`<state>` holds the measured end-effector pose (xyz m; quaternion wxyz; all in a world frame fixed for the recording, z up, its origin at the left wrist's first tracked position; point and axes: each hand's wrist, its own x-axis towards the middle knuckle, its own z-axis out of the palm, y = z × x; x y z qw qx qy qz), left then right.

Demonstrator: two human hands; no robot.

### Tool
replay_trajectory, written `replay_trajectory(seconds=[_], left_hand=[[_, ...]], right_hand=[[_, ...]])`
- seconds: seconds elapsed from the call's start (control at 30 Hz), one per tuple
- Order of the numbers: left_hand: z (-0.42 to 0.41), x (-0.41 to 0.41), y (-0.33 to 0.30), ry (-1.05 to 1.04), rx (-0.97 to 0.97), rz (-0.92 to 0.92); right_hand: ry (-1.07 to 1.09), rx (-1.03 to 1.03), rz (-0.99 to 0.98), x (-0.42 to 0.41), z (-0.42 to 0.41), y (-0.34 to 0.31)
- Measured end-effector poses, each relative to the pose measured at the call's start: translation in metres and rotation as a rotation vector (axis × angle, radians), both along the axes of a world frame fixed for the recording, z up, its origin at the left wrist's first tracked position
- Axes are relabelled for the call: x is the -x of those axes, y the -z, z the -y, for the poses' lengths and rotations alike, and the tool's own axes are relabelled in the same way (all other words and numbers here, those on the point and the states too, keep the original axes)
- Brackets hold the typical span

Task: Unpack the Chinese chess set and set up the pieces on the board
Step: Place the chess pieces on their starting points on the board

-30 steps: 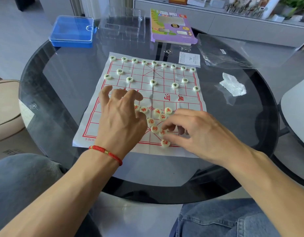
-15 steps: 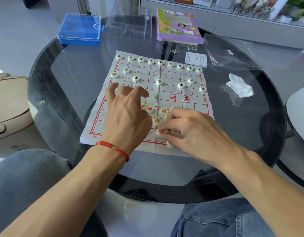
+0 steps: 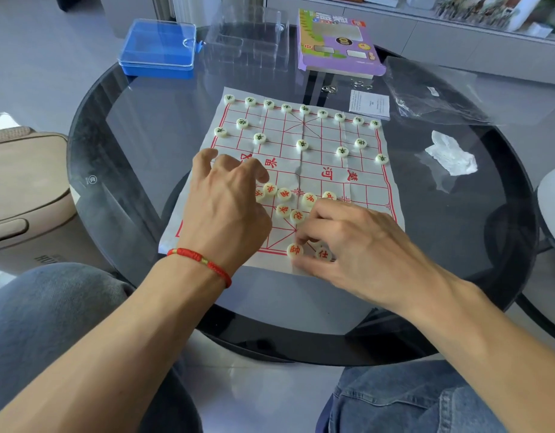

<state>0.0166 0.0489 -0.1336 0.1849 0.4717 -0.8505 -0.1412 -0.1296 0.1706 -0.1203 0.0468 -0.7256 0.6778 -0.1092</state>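
Observation:
A white paper board (image 3: 326, 170) with red lines lies on the round glass table (image 3: 138, 145). Green-lettered pieces (image 3: 302, 145) stand in order along its far side. Several red-lettered pieces (image 3: 284, 194) lie in a loose cluster near the middle of the near half. My right hand (image 3: 348, 245) pinches one red piece (image 3: 294, 250) at the board's near edge, with another red piece (image 3: 322, 254) under its fingers. My left hand (image 3: 229, 207), a red cord on its wrist, hovers with curled fingers over the cluster's left side and hides some pieces.
At the far side stand a blue plastic box (image 3: 159, 48), a clear plastic tray (image 3: 248, 42) and the purple game box (image 3: 335, 42). A leaflet (image 3: 369, 104), a clear bag (image 3: 432, 92) and crumpled plastic (image 3: 451, 154) lie to the right. A beige bag (image 3: 23, 189) sits left of the table.
My right hand has drawn a red piece down to the board's near edge line. My left hand stayed over the cluster. The camera shifted slightly.

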Motion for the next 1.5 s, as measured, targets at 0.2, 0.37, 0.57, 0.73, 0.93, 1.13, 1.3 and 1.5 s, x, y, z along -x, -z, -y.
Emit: replay_trajectory(seconds=[0.2, 0.37, 0.57, 0.73, 0.93, 1.13, 1.3, 1.5], left_hand=[[-0.002, 0.002, -0.001, 0.006, -0.016, -0.006], [0.000, 0.002, -0.002, -0.007, -0.021, -0.007], [0.002, 0.001, -0.001, -0.023, -0.021, -0.016], [0.002, 0.000, 0.001, -0.024, -0.024, -0.017], [0.000, 0.004, -0.002, -0.006, -0.032, -0.046], [-0.003, 0.009, -0.005, 0.002, -0.034, -0.053], [-0.001, 0.007, -0.004, 0.004, -0.032, -0.084], [0.005, 0.002, 0.000, 0.002, -0.024, -0.055]], right_hand=[[-0.007, 0.002, -0.017, 0.000, 0.000, 0.001], [0.080, 0.063, 0.003, 0.006, 0.008, -0.005], [0.132, 0.034, -0.108, 0.009, 0.027, 0.001], [0.117, 0.045, -0.099, 0.013, 0.029, -0.008], [0.291, 0.050, 0.093, 0.070, -0.003, -0.032], [0.302, -0.175, 0.081, 0.082, -0.021, -0.016], [0.303, -0.188, 0.008, 0.081, -0.018, -0.010], [0.330, -0.167, -0.049, 0.082, -0.020, -0.010]])
